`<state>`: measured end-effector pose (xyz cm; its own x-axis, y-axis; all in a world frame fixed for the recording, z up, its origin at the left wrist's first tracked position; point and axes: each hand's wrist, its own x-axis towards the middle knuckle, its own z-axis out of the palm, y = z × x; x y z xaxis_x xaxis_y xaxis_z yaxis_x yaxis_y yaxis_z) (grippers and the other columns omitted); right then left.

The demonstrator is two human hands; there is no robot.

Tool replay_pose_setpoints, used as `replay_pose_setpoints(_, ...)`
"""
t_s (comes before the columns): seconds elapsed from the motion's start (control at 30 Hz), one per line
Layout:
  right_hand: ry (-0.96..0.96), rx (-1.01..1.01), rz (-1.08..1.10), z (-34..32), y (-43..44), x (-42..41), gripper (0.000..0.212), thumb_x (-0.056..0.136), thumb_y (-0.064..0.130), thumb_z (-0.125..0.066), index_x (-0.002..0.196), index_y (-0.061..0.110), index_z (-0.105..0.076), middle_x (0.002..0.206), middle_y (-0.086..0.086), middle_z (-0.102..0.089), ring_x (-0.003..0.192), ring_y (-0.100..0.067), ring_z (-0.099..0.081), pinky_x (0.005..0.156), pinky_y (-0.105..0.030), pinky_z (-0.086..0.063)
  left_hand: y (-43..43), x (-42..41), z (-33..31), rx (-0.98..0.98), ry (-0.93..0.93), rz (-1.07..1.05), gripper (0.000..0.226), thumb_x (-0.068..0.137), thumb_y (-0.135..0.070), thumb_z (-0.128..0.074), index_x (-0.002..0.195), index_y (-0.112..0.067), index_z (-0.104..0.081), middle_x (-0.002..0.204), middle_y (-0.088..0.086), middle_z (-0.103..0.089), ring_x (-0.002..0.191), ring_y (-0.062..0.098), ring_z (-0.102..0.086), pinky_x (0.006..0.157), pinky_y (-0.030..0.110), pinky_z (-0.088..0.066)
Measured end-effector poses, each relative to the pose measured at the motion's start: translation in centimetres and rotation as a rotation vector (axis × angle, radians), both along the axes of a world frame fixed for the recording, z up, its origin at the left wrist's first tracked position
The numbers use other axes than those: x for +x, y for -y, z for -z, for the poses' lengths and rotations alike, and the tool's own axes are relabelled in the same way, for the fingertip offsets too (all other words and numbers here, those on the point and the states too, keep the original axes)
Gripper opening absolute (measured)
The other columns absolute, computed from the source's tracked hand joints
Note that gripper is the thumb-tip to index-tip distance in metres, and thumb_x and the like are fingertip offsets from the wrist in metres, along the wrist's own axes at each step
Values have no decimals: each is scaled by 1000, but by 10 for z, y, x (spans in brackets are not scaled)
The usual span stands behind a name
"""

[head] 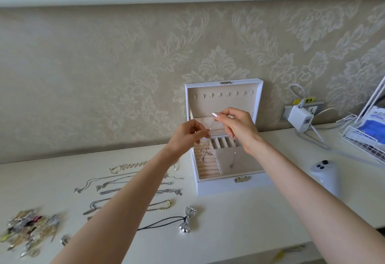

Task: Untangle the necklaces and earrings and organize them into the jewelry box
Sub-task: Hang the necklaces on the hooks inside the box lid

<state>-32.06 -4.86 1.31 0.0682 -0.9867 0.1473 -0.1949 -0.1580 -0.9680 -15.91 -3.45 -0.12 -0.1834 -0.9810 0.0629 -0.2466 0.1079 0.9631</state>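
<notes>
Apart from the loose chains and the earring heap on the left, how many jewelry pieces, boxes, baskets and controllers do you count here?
Jewelry box: 1
Jewelry pieces: 3 (cross pendant necklace, silver chain lying in the box, bow pendant necklace)
Wire basket: 1
White game controller: 1
Total: 6

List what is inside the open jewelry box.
A cross pendant, its chain pinched by the left hand and right hand, is over the ring rolls; a thin chain lies in the right compartment. The hands hide part of the back slots.
</notes>
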Motion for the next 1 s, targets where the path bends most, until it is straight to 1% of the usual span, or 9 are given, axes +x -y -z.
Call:
replay_pose_setpoints(0.07,-6,7,-1,0,-1,1,20,88,26,-63,75,11,-62,37,3,-36,36,-10,-29,86,-55,-47,0,0,1,18,-8,9,11,91,-12,-56,81,-13,-52,78,0,-67,54,4,-45,47,9,-36)
replay_pose_setpoints(0.3,-13,10,-41,-5,-8,9,26,87,27,-64,89,1,-65,34,8,-32,32,-6,-25,61,-30,-33,-1,-3,1,34,-1,87,9,87,-5,-60,95,-7,-55,78,8,-69,53,3,-52,48,10,-38)
replay_pose_setpoints(0.37,-2,8,-69,-6,-11,13,24,88,26,-63,90,3,-68,32,9,-32,32,-5,-27,56,-33,-40,0,-4,2,27,11,91,9,88,-6,-59,97,-5,-58,77,5,-69,53,0,-54,49,11,-38)
replay_pose_setpoints(0.43,36,25,-108,-3,-12,15,21,89,26,-61,95,7,-70,31,7,-32,34,-8,-30,69,-45,-51,2,-3,4,66,-5,69,6,90,-12,-59,94,-9,-62,78,-1,-71,58,2,-55,54,13,-39)
replay_pose_setpoints(0.5,75,46,-173,1,-12,14,20,91,23,-58,103,13,-70,31,5,-31,34,-10,-27,69,-41,-53,4,-1,5,134,-99,52,6,91,-14,-58,88,-15,-63,80,-3,-71,64,5,-55,59,17,-39)
replay_pose_setpoints(0.6,110,72,-271,7,-14,11,26,95,16,-50,117,17,-64,33,5,-29,32,-10,-23,50,-20,-41,8,3,6,183,-224,18,8,90,-11,-57,88,-15,-63,83,-2,-68,66,8,-54,60,19,-39)
replay_pose_setpoints(0.67,142,103,-306,11,-16,11,30,97,14,-46,123,18,-60,34,3,-28,34,-10,-22,38,-21,-25,9,5,5,203,-276,11,10,90,-9,-57,89,-15,-64,81,-3,-67,66,7,-54,59,19,-41)
replay_pose_setpoints(0.9,321,147,-373,23,-16,11,39,98,10,-39,133,25,-50,37,2,-30,35,-11,-22,43,-29,-16,12,6,4,228,-302,8,17,84,-12,-65,99,-19,-64,77,-8,-66,71,7,-54,65,21,-39)
replay_pose_setpoints(1.0,413,161,-379,27,-15,9,40,98,12,-40,134,28,-49,37,1,-30,34,-9,-22,40,-22,-22,16,5,1,250,-328,1,20,83,-13,-66,102,-19,-63,80,-8,-68,74,8,-53,66,22,-38)
